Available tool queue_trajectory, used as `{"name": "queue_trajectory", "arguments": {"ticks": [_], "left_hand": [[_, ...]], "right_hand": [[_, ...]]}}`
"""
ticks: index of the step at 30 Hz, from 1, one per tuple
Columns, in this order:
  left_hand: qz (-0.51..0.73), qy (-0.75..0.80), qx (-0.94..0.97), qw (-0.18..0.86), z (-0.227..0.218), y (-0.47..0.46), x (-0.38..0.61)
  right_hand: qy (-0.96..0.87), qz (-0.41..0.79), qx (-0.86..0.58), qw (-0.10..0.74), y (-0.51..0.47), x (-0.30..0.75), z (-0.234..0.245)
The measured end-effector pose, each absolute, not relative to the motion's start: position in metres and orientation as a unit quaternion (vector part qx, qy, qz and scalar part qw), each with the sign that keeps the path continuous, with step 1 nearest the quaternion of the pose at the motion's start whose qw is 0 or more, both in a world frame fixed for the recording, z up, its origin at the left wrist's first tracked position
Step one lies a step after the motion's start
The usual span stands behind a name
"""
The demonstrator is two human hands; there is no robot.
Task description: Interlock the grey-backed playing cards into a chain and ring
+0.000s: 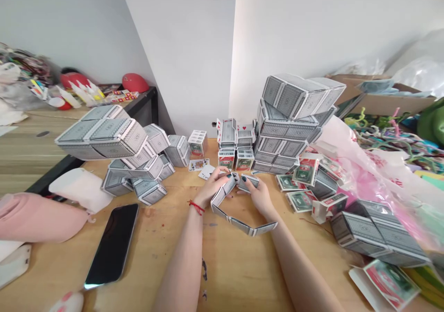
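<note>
Above the middle of the table, a strip of linked, folded playing cards [242, 226] hangs in a loose loop between my hands. My left hand [215, 185], with a red string bracelet at the wrist, is closed on one end of it. Its thumb presses beside a card whose face shows dark pips. My right hand [259, 195] pinches a grey-backed folded card [250, 184] at the strip's other side; its fingertips are partly hidden. Just beyond my left hand lie loose cards, a face card [199, 165] among them.
Tall stacks of folded-card blocks stand at right [287, 136] and left [104, 134]. Small card piles [227, 134] sit at the back. Opened card boxes [301, 201] lie at right, near a pink plastic bag [367, 177]. A phone [113, 245] rests at left.
</note>
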State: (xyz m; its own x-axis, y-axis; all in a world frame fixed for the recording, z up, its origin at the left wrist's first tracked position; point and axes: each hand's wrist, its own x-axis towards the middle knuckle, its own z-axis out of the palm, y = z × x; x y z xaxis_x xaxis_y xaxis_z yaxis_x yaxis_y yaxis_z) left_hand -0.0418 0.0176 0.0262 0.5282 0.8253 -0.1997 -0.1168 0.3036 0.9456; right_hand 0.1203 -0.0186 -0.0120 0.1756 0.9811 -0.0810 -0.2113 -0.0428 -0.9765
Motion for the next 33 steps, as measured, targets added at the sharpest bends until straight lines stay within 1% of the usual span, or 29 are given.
{"name": "queue_trajectory", "arguments": {"ticks": [7,14,23,30,33], "left_hand": [[0.323,0.354,0.507,0.717,0.0262,0.0156,-0.0424],[0.343,0.353,0.495,0.716,0.0214,0.0191,-0.0426],[0.362,0.364,0.48,0.712,0.026,0.0189,-0.044],[0.354,0.356,0.482,0.718,0.0298,0.0176,-0.0421],[0.357,0.357,0.48,0.717,0.0296,0.0178,-0.0427]], "right_hand": [[-0.361,0.504,-0.513,0.594,-0.0157,0.1196,-0.0152],[-0.375,0.484,-0.523,0.593,-0.0179,0.1209,-0.0139],[-0.34,0.495,-0.514,0.613,-0.0139,0.1218,-0.0177],[-0.362,0.483,-0.503,0.619,-0.0153,0.1204,-0.0169],[-0.375,0.462,-0.519,0.614,-0.0162,0.1226,-0.0184]]}}
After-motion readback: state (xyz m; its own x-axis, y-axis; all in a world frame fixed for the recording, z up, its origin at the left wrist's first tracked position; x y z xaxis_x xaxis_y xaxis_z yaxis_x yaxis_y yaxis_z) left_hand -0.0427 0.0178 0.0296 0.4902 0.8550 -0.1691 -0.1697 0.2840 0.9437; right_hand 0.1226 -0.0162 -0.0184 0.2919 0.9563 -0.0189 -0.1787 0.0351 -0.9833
